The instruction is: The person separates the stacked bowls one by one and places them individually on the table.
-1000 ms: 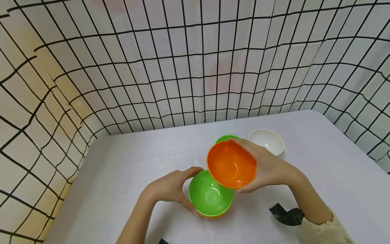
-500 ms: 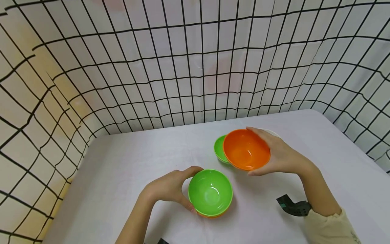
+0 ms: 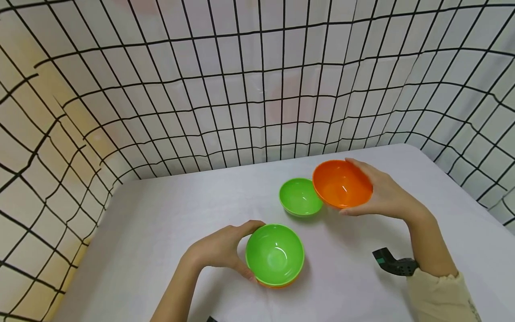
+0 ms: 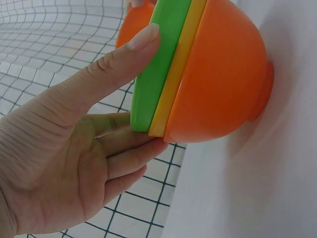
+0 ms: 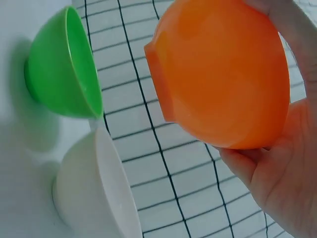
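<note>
My left hand (image 3: 223, 248) grips the rim of a nested bowl stack, thumb on one side and fingers on the other. A green bowl (image 3: 275, 255) tops this stack. In the left wrist view a yellow bowl (image 4: 178, 69) shows as a band below it, and an orange bowl (image 4: 225, 79) forms the base on the table. My right hand (image 3: 382, 190) holds another orange bowl (image 3: 342, 184) by its rim, raised and slightly tilted. Under it stands a white bowl (image 5: 96, 191), visible in the right wrist view but covered in the head view.
A second green bowl (image 3: 300, 197) stands upright on the white table (image 3: 193, 201), left of the raised orange bowl. White panels with a black grid (image 3: 263, 96) enclose the table's back and sides. A black wrist device (image 3: 396, 264) is by the right forearm.
My right hand has carried the orange bowl right and away from me, from over the stack to over the white bowl. The far green bowl is uncovered. My left hand stays on the stack.
</note>
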Tool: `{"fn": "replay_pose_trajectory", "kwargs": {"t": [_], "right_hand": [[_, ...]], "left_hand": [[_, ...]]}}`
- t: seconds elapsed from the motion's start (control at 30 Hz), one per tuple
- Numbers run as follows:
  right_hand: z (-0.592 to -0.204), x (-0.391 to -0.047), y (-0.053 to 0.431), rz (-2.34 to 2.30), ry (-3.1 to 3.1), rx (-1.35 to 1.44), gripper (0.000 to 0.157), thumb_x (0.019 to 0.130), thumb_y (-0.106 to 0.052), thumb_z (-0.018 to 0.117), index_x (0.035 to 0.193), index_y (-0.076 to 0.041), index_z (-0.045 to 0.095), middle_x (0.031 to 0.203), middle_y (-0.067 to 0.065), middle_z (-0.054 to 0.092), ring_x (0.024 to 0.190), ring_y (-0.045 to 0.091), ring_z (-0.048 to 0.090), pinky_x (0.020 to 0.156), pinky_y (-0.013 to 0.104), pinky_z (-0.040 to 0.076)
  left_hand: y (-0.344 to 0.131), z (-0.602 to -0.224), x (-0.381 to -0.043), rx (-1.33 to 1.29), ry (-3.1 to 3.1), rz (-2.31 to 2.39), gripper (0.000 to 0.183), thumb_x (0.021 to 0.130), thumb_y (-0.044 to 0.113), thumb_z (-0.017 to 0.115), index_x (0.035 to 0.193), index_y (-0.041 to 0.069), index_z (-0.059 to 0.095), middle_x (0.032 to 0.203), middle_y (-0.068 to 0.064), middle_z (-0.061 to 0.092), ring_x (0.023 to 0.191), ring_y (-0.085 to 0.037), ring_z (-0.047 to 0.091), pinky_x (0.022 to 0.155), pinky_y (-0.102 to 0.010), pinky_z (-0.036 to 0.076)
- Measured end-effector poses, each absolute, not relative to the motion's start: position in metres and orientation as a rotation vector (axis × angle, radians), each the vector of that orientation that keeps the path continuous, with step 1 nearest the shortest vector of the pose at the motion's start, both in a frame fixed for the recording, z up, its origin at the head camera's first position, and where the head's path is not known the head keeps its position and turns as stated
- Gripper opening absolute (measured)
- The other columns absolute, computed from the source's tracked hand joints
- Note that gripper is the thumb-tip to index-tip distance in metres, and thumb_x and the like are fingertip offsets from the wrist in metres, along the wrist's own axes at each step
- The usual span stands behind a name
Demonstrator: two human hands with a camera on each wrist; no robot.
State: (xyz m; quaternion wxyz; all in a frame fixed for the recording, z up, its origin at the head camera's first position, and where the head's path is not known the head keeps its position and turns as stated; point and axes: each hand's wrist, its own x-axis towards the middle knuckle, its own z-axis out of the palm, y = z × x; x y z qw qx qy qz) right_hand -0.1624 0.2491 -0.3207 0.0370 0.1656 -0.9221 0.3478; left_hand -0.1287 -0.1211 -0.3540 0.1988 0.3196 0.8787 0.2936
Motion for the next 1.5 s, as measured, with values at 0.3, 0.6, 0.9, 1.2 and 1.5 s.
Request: {"fn": "replay_pose_trajectory", "kwargs": {"t": [0.3, 0.6, 0.9, 1.2, 1.5], "right_hand": [[-0.324, -0.172, 0.271, 1.052, -2.905, 0.329, 0.110, 0.060, -0.046, 0.083, 0.147, -0.017, 0.022, 0.138, 0.009, 0.039, 0.119, 0.030, 0.040, 0.086, 0.057, 0.044], [-0.327, -0.176, 0.285, 0.989, -2.955, 0.209, 0.114, 0.062, -0.051, 0.080, 0.149, -0.015, 0.015, 0.140, 0.017, 0.034, 0.119, 0.037, 0.037, 0.086, 0.063, 0.040], [-0.331, -0.180, 0.305, 0.977, -2.915, 0.064, 0.118, 0.064, -0.051, 0.078, 0.149, -0.011, 0.007, 0.145, 0.022, 0.028, 0.119, 0.041, 0.034, 0.086, 0.065, 0.037], [-0.340, -0.186, 0.321, 0.906, -2.900, -0.064, 0.121, 0.066, -0.055, 0.075, 0.148, -0.003, 0.002, 0.141, 0.031, 0.025, 0.116, 0.047, 0.032, 0.083, 0.068, 0.038], [-0.353, -0.193, 0.331, 0.942, -2.921, -0.127, 0.121, 0.068, -0.057, 0.072, 0.146, 0.001, 0.000, 0.145, 0.033, 0.015, 0.119, 0.050, 0.028, 0.087, 0.071, 0.032]], "left_hand": [[-0.122, -0.353, -0.128, 0.904, 2.457, 0.824, 0.097, 0.052, 0.045, 0.087, 0.134, 0.038, 0.036, 0.128, 0.023, 0.048, 0.126, -0.007, 0.042, 0.101, -0.039, 0.038], [-0.121, -0.354, -0.128, 0.904, 2.460, 0.822, 0.097, 0.051, 0.045, 0.087, 0.134, 0.038, 0.037, 0.127, 0.024, 0.048, 0.125, -0.007, 0.042, 0.101, -0.039, 0.039], [-0.121, -0.354, -0.128, 0.906, 2.460, 0.826, 0.097, 0.052, 0.043, 0.087, 0.134, 0.038, 0.037, 0.127, 0.024, 0.048, 0.125, -0.007, 0.042, 0.101, -0.039, 0.038], [-0.120, -0.353, -0.128, 0.903, 2.460, 0.828, 0.098, 0.052, 0.041, 0.088, 0.135, 0.035, 0.038, 0.128, 0.023, 0.048, 0.126, -0.008, 0.042, 0.101, -0.040, 0.038], [-0.120, -0.354, -0.128, 0.912, 2.454, 0.831, 0.098, 0.052, 0.043, 0.087, 0.135, 0.035, 0.037, 0.128, 0.023, 0.048, 0.126, -0.007, 0.041, 0.102, -0.040, 0.038]]}}
